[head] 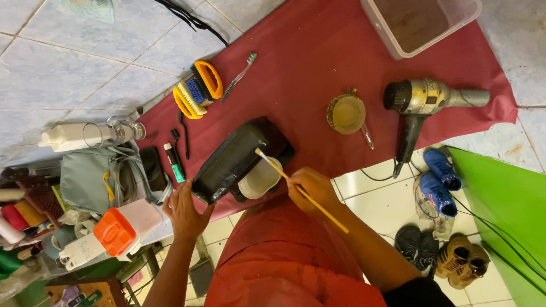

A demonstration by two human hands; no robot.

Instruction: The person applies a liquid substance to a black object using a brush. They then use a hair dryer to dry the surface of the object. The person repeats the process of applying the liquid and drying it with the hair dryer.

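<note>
I am looking down at a black shoe tilted on its side over the near edge of a red cloth, above the person's red lap. My left hand is propping it from below, fingers spread open against its lower end. My right hand is pinching a thin yellow brush, fingers pressed together round the stick, with the pale tip touching the shoe's upper edge. A white cup is sitting just beside the shoe, between both hands.

Farther out on the cloth, a round tin is lying open, a grey hair dryer beside it, and a clear plastic box at the far edge. Two yellow scrub brushes and a toothbrush are lying to the left, with a green-and-white tube near the shoe. A white jug with an orange cap is standing left of my hand, among clutter. Blue sneakers are resting on the tiles to the right.
</note>
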